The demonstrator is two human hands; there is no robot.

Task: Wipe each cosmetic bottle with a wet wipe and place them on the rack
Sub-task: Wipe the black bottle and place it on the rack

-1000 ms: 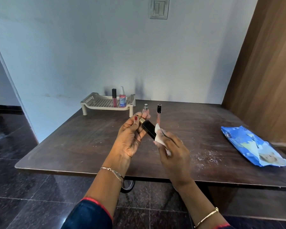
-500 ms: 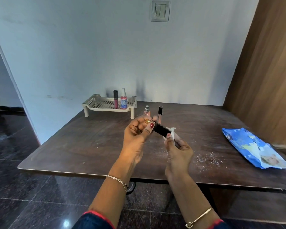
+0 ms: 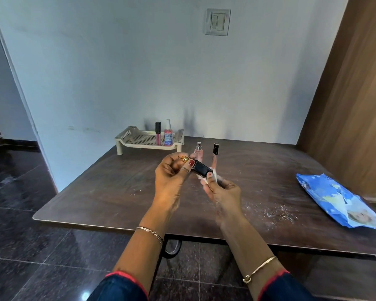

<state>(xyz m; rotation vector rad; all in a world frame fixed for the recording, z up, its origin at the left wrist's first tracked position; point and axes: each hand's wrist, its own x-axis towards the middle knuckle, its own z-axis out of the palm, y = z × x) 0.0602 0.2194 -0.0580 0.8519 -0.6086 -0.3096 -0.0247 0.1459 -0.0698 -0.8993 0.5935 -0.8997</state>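
The left hand (image 3: 172,173) is pinching the black lipstick tube (image 3: 202,168) by its gold end above the middle of the tabletop (image 3: 117,192). The right hand (image 3: 225,190) is gripping a wet wipe (image 3: 213,178) around the tube's tip. Rotating the tube while wiping is likely covering every side.

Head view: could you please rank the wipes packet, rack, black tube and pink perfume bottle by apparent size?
1. wipes packet
2. rack, though farther
3. black tube and pink perfume bottle: alike, tube nearer, so unranked
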